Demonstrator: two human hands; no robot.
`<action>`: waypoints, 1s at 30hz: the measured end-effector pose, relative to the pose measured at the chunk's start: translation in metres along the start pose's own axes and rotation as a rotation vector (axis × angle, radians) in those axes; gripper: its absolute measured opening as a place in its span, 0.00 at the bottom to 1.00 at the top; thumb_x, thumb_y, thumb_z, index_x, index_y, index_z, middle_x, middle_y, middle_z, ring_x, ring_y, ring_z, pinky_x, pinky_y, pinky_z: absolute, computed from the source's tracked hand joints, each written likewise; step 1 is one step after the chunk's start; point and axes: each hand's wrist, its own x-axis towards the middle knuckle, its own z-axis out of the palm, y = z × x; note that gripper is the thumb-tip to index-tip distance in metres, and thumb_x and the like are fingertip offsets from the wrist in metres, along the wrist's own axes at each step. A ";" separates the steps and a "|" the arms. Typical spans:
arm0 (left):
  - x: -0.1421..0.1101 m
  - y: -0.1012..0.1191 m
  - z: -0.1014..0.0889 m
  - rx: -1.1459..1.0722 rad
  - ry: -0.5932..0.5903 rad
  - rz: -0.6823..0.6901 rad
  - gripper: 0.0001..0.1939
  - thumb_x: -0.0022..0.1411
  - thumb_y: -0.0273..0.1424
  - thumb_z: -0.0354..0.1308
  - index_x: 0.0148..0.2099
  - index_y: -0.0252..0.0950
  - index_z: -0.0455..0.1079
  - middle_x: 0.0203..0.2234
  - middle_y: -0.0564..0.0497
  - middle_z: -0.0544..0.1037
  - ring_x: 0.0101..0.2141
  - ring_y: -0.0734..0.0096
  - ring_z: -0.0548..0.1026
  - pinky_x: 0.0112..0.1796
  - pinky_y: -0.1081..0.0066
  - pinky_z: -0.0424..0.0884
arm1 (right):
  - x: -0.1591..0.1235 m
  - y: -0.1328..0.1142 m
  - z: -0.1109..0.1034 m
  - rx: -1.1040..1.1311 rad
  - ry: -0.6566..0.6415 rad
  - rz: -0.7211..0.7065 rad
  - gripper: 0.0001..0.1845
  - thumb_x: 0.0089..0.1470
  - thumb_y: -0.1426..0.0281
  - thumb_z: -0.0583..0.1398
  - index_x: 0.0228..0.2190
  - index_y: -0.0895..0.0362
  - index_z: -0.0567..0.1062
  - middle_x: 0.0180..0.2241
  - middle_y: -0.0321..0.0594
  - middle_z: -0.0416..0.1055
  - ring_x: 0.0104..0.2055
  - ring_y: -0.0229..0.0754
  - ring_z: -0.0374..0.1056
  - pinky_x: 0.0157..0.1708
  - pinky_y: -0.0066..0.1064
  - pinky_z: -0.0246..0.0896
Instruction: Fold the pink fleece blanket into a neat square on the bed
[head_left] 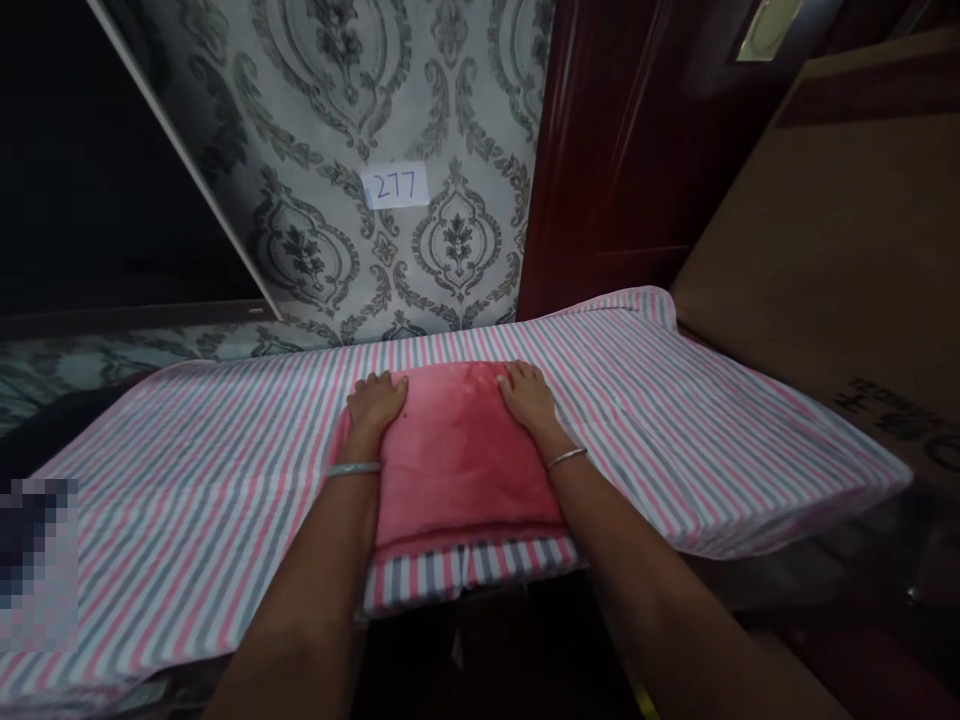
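A folded pink-red plush cloth (461, 450) lies in front of me, its surface soft and fuzzy, with layered folds along the near edge. My left hand (375, 402) rests on its far left corner, palm down, fingers stretched away from me and thumb toward the middle. On the far right corner lies my right hand (529, 395), also palm down with its fingers extended. Both hands are open and touch the cloth; neither is closed round it. Beneath it spreads a pink, grey and white striped sheet (622, 400) covering the table.
Behind the table is a patterned wall with a paper label (396, 185) reading 277. A large dark screen (112, 180) stands at the left. To the right are a dark red door (622, 150) and a big cardboard box (847, 220) against the table's side.
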 end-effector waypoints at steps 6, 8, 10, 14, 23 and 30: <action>-0.001 -0.007 0.002 -0.025 0.028 0.040 0.33 0.73 0.47 0.37 0.67 0.34 0.66 0.65 0.34 0.68 0.62 0.39 0.65 0.57 0.43 0.66 | 0.001 0.004 0.006 -0.019 0.044 -0.022 0.29 0.73 0.60 0.44 0.65 0.59 0.67 0.68 0.49 0.61 0.69 0.52 0.52 0.65 0.44 0.53; -0.003 -0.006 0.004 -0.015 0.037 0.039 0.32 0.73 0.46 0.38 0.67 0.33 0.66 0.64 0.34 0.69 0.62 0.40 0.66 0.57 0.43 0.67 | 0.000 0.004 0.006 -0.018 0.047 -0.027 0.28 0.73 0.61 0.45 0.65 0.60 0.67 0.67 0.50 0.62 0.69 0.53 0.53 0.65 0.45 0.53; -0.005 -0.005 0.005 -0.003 0.036 0.034 0.32 0.73 0.46 0.38 0.66 0.33 0.67 0.63 0.33 0.70 0.62 0.40 0.66 0.57 0.44 0.67 | -0.002 0.003 0.006 0.006 0.050 -0.029 0.28 0.72 0.61 0.46 0.65 0.60 0.67 0.67 0.50 0.62 0.68 0.53 0.54 0.65 0.46 0.54; -0.004 0.000 0.003 0.013 0.046 0.029 0.32 0.74 0.45 0.38 0.67 0.31 0.66 0.62 0.33 0.71 0.62 0.40 0.66 0.57 0.44 0.67 | -0.002 -0.001 -0.002 0.054 0.038 -0.006 0.28 0.72 0.61 0.46 0.65 0.59 0.67 0.68 0.51 0.61 0.69 0.56 0.53 0.66 0.50 0.54; -0.075 0.006 -0.016 0.056 0.115 0.381 0.34 0.74 0.47 0.42 0.75 0.37 0.55 0.74 0.38 0.52 0.73 0.40 0.47 0.68 0.37 0.45 | -0.063 -0.019 -0.055 -0.055 -0.152 -0.057 0.34 0.72 0.54 0.47 0.72 0.54 0.55 0.74 0.51 0.46 0.76 0.63 0.38 0.69 0.64 0.41; -0.175 -0.013 0.028 0.074 0.057 0.615 0.35 0.72 0.49 0.51 0.75 0.44 0.55 0.75 0.44 0.52 0.73 0.35 0.45 0.67 0.31 0.42 | -0.163 -0.020 -0.039 -0.138 -0.125 -0.306 0.33 0.71 0.53 0.51 0.71 0.48 0.57 0.74 0.44 0.47 0.75 0.60 0.42 0.69 0.62 0.42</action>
